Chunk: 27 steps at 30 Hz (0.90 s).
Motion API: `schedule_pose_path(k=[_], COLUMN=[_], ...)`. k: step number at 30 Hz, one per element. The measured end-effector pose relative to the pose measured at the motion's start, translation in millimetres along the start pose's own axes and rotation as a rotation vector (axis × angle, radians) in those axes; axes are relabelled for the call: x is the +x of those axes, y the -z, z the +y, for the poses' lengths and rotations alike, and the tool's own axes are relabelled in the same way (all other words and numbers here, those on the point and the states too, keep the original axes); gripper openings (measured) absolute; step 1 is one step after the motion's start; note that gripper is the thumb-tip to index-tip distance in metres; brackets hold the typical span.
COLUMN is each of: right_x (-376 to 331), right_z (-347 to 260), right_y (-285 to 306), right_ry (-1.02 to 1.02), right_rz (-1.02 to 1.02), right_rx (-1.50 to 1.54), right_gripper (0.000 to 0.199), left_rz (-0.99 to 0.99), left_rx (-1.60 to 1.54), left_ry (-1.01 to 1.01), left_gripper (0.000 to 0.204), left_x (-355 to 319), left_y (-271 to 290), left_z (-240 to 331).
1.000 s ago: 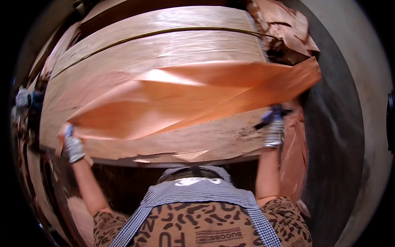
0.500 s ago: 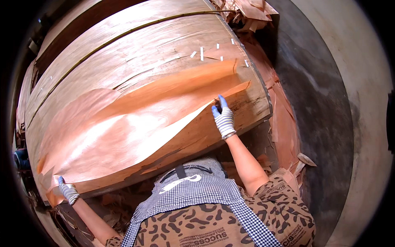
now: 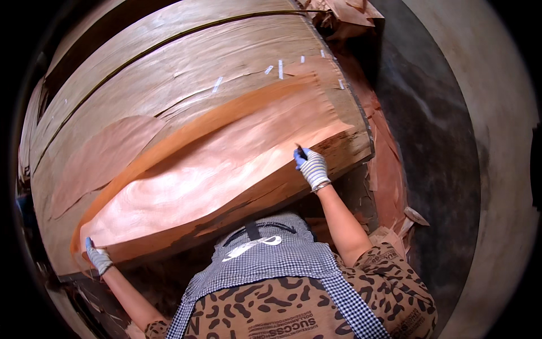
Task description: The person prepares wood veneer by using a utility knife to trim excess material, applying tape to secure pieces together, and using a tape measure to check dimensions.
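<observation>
A long, thin sheet of reddish wood veneer (image 3: pixel 209 175) lies along the near side of a large plywood-like panel (image 3: pixel 237 51), its far edge curled up. At the sheet's left end, my left hand (image 3: pixel 99 260), in a striped glove with blue fingertips, grips the veneer's corner. My right hand (image 3: pixel 312 169), gloved alike, is closed around a small dark slender tool (image 3: pixel 301 151) whose kind I cannot make out. It rests over the sheet's near edge, toward the right end. Beyond the sheet lies a rounded veneer piece (image 3: pixel 104 161), partly covered by the curled edge.
Several white tape strips (image 3: pixel 280 69) stick to the panel near its right side. A long thin rod (image 3: pixel 169 40) crosses the panel's far part. Veneer scraps (image 3: pixel 389 169) are heaped along the right edge, beside a dark floor (image 3: pixel 435 186). More scraps (image 3: pixel 355 14) pile up at the far right.
The veneer sheet has settled flatter and its left end has shifted right, uncovering more of the rounded piece. My left hand moved slightly right with it; my right fingers have closed around the dark tool.
</observation>
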State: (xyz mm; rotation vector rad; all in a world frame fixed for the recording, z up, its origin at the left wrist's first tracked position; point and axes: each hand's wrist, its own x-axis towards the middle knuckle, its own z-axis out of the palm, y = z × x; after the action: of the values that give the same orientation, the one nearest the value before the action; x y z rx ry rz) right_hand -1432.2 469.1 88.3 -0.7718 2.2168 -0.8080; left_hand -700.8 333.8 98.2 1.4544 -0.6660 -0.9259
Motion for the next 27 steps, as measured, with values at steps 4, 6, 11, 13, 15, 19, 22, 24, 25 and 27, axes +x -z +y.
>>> schedule_pose_path(k=[4, 6, 11, 13, 15, 19, 22, 24, 25, 27], right_x=[3, 0, 9, 10, 11, -3, -38, -41, -35, -29], right_z=[-6, -25, -34, -20, -3, 43, 9, -2, -5, -16], right_y=[20, 31, 83, 106, 127, 191, 220, 249, 263, 295], right_ry=[0.353, 0.296, 0.444, 0.548, 0.522, 0.248, 0.337, 0.393, 0.426, 0.502], right_rz=[0.320, 0.295, 0.543, 0.496, 0.472, 0.464, 0.627, 0.684, 0.692, 0.643], right_rx=[-0.086, 0.099, 0.031, 0.004, -0.145, -0.115, -0.404, -0.319, -0.236, -0.302], right_gripper=[0.015, 0.017, 0.018, 0.022, 0.025, 0.023, 0.023, 0.023, 0.023, 0.025], left_rz=[-0.226, -0.170, 0.193, 0.361, 0.352, 0.357, 0.385, 0.373, 0.402, 0.527], left_rx=[0.401, -0.211, -0.341, -0.410, -0.426, -0.540, -0.591, -0.552, -0.517, -0.431], left_ry=[-0.241, 0.310, 0.421, 0.376, 0.394, 0.428, 0.514, 0.481, 0.483, 0.523], left_gripper=[0.028, 0.043, 0.042, 0.042, 0.043, 0.039, 0.040, 0.043, 0.044, 0.049], left_x=[24, 46, 41, 27, 11, -17, -49, -64, -74, -89], left_y=[39, 68, 45, 33, 65, 93, 119, 129, 139, 144], left_z=[-9, 0, -21, -32, -36, -65, -89, -105, -110, -119])
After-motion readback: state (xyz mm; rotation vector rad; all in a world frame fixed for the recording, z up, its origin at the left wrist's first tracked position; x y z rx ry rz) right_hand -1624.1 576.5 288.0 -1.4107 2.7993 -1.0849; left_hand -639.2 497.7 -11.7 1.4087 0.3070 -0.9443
